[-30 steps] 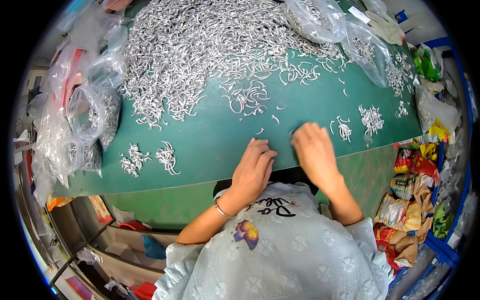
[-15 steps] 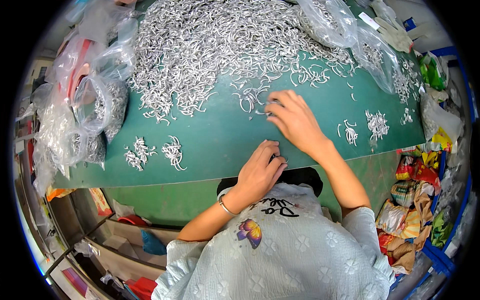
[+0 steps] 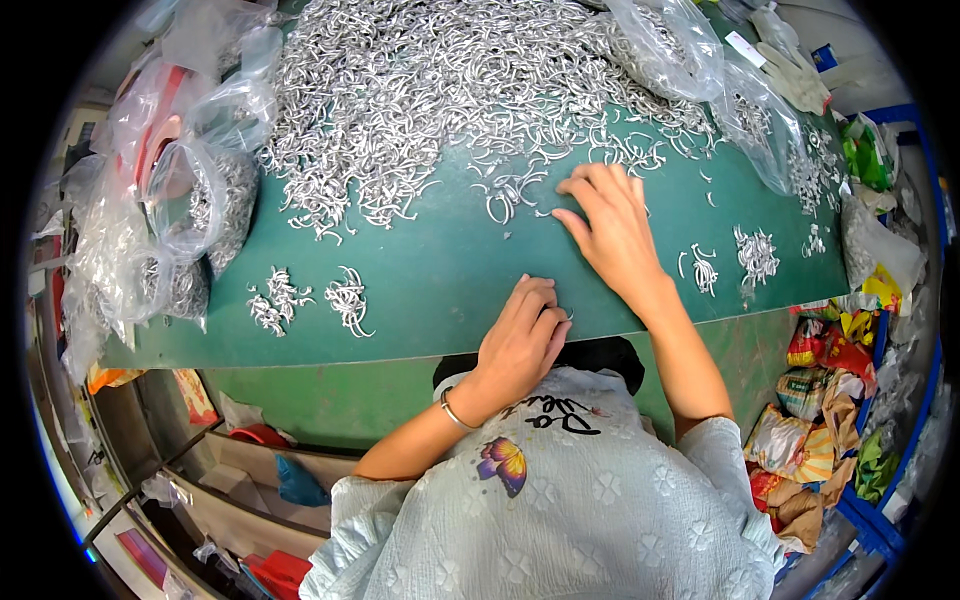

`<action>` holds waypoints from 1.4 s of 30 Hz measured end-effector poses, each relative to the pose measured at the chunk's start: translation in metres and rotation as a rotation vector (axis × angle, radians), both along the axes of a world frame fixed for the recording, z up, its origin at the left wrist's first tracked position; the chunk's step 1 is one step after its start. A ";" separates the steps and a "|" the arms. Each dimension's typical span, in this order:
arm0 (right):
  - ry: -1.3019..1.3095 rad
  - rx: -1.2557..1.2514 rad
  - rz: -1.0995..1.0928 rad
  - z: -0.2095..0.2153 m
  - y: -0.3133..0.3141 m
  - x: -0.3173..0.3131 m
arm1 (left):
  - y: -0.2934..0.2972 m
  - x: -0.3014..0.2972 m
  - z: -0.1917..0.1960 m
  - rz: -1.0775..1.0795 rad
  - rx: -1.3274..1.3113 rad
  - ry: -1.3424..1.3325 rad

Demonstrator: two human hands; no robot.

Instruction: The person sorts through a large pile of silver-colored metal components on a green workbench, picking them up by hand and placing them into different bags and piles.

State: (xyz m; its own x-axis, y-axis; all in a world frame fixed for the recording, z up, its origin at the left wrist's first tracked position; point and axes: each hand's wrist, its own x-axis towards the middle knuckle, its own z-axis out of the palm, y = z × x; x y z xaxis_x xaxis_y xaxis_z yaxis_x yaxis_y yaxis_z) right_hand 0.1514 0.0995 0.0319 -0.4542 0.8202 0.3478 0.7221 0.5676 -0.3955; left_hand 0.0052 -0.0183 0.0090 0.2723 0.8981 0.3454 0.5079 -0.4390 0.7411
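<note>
A big heap of small curved silver metal pieces (image 3: pixel 400 95) covers the far part of the green table (image 3: pixel 430 270). At the table's near edge rests my left hand (image 3: pixel 518 328), its fingers curled; a tiny glint shows by its fingertips, but what it holds, if anything, cannot be made out. My right hand (image 3: pixel 612 235) hovers over the table just right of a few loose curved pieces (image 3: pixel 512 192). Its thumb stands apart from the bent fingers, and nothing shows between them.
Small sorted piles lie at left (image 3: pixel 347 302) and right (image 3: pixel 756 255). Clear plastic bags of metal pieces (image 3: pixel 232 205) stand at the left edge; another clear bag (image 3: pixel 755 125) lies far right. Colourful sacks (image 3: pixel 795 440) sit beside the table, and an open drawer (image 3: pixel 245 465) is lower left.
My right hand has moved a little right and away from the few loose pieces, its thumb now spread more. The left hand has stayed nearly in place at the table edge.
</note>
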 end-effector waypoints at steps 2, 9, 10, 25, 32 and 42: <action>-0.079 0.045 -0.083 -0.005 0.003 0.002 | -0.002 -0.003 0.001 0.025 -0.016 -0.001; -0.004 0.009 0.029 -0.007 -0.009 -0.008 | -0.004 -0.011 0.003 0.041 -0.049 0.003; -0.030 -0.010 0.063 -0.011 -0.015 -0.010 | -0.004 -0.012 0.003 0.026 -0.046 0.016; -0.011 0.099 -0.232 -0.009 -0.017 0.045 | 0.000 -0.028 -0.001 0.207 -0.035 0.188; -0.085 -0.003 -0.092 0.012 -0.037 0.056 | -0.001 -0.039 -0.005 0.284 -0.020 0.202; -0.050 0.017 -0.219 -0.009 -0.016 0.022 | 0.002 -0.038 -0.006 0.303 -0.008 0.194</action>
